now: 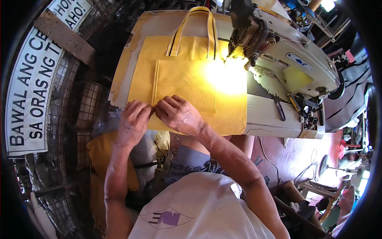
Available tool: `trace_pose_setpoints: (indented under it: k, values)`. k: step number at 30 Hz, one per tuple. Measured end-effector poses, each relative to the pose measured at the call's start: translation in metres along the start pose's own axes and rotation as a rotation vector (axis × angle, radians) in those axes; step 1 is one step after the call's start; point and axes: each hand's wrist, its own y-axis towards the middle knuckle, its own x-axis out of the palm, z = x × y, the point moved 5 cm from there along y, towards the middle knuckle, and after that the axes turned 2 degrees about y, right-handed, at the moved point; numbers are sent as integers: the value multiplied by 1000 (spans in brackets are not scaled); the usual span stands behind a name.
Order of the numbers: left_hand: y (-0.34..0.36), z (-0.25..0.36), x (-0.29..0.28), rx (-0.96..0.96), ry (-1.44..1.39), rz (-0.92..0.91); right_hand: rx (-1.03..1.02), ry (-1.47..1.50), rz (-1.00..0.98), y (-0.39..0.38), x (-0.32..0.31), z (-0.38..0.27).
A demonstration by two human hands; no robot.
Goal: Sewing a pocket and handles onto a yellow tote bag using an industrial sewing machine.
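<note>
A flat yellow fabric bag panel (pixel 137 79) lies on the sewing table, with a yellow strap handle (pixel 182 30) edged in dark stripes looping up from its far edge. On the panel sits a rectangular yellow pocket piece (pixel 179 77) with a folded left edge. My left hand (pixel 133 121) is closed at the pocket's lower left corner, fingertips pinched. Right beside it, my right hand (pixel 179 115) is closed too, its curled fingers on the pocket's lower left edge. The fingers hide exactly what lies between the fingertips.
A sewing machine (pixel 286 55) stands at the right, its bright lamp shining on the fabric. Dark-handled scissors (pixel 280 109) and a yellow-handled tool (pixel 294 102) lie near its base. Wire mesh and a white sign (pixel 30 99) are at the left. Yellow fabric (pixel 105 155) hangs below the table.
</note>
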Motion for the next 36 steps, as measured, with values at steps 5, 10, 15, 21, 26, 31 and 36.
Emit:
trace_pose_setpoints:
  k: [5, 10, 15, 21, 26, 31, 36]
  values:
    - [-13, 17, 24, -16, 76, 131, 25, 58, -64, -8, -24, 22]
    - [-13, -1, 22, -214, -77, 175, 246, 139, -98, -42, -47, 31]
    - [-10, -16, 14, -191, -135, 117, 266, 141, -71, -50, -47, 24]
    - [4, -18, 9, -208, -148, -51, 388, 121, -80, -39, -34, 15]
    - [22, -27, 13, -264, -213, -228, 302, 126, -66, -27, -14, 17]
    - [35, -31, 11, -410, -158, -276, 293, 128, -60, -18, -10, 18]
    - [39, -43, 14, -560, -328, -391, 202, 188, -116, -11, -17, 22]
